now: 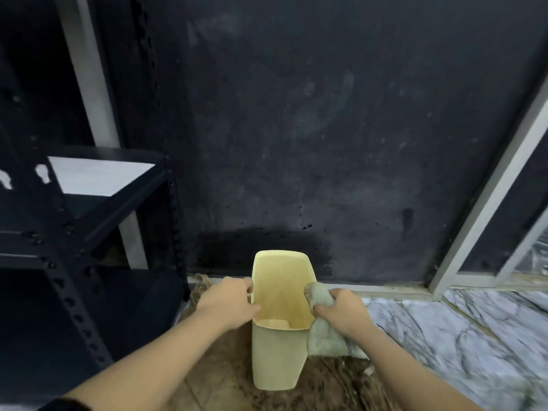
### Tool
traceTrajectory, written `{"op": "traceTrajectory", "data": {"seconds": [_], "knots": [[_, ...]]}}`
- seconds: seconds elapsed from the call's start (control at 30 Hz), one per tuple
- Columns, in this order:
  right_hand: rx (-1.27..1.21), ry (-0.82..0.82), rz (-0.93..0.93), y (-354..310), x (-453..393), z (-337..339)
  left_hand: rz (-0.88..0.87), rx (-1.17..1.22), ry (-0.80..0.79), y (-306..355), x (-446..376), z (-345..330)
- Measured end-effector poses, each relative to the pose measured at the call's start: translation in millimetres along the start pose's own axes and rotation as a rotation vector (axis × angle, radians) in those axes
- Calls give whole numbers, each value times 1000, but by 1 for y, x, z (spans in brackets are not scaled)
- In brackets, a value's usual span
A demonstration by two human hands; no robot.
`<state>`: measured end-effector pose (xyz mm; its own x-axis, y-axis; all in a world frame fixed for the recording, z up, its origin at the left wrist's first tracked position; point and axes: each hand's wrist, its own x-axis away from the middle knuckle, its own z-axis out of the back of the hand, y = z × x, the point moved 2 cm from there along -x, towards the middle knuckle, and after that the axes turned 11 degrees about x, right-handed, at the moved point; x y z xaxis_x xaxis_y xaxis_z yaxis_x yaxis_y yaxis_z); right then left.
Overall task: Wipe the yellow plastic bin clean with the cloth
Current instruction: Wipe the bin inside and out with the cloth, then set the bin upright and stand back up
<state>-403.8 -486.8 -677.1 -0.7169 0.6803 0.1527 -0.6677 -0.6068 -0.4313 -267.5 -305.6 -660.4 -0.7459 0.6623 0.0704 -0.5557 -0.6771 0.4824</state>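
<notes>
A tall pale yellow plastic bin [277, 354] stands upright on the floor in front of a dark wall, its open top facing me. My left hand [228, 304] grips the bin's left rim, thumb inside the edge. My right hand [342, 314] holds a crumpled grey-green cloth [318, 298] pressed against the bin's right rim, and the rest of the cloth hangs down outside the bin. The bin's inner walls look stained brownish lower down. A pale patch shows at its bottom.
A black metal shelving rack [89, 232] stands close on the left. A dark wall [296, 143] rises right behind the bin. A brown dirty mat [225, 378] lies under the bin, marbled floor [444, 336] spreads right, and a grey frame [486, 188] slants at far right.
</notes>
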Motion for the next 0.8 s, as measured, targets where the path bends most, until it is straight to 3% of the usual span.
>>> {"op": "traceTrajectory", "data": {"seconds": [0.1, 0.33, 0.6, 0.8], "knots": [[126, -47, 39, -14, 22, 13, -6, -81, -30, 11, 23, 15], [244, -120, 135, -30, 80, 33, -35, -157, -283, 21, 83, 30], [206, -67, 143, -31, 119, 40, -95, -110, -204, 18, 123, 37], [175, -73, 127, -30, 114, 39, -127, -133, -232, 20, 119, 45]]}}
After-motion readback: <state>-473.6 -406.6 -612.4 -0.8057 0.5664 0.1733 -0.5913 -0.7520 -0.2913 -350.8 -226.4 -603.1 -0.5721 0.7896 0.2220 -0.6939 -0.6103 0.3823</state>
